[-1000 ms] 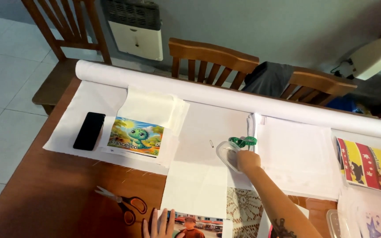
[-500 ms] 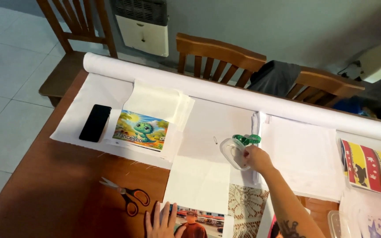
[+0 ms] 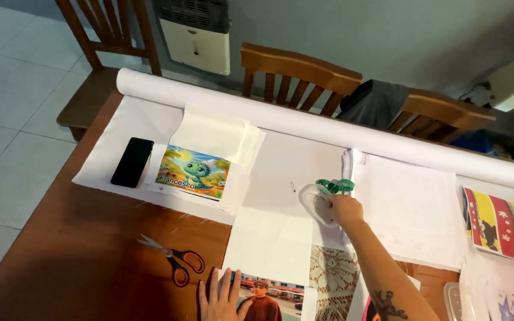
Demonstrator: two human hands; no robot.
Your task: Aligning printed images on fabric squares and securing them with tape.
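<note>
Reaching far across the worktop (image 3: 60, 249), we close our right hand (image 3: 345, 209) on the clear box (image 3: 316, 203) mid-sheet, while our left hand (image 3: 221, 297) lies flat, pinning the near print (image 3: 269, 300).

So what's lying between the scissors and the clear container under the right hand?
In the head view, only white sheets lie between the scissors and the clear container that the right hand touches; a small pin sits just beyond.

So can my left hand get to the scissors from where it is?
Probably yes: the left hand lies flat on a print, the scissors sit just beside it on bare table, nothing between them.
</note>
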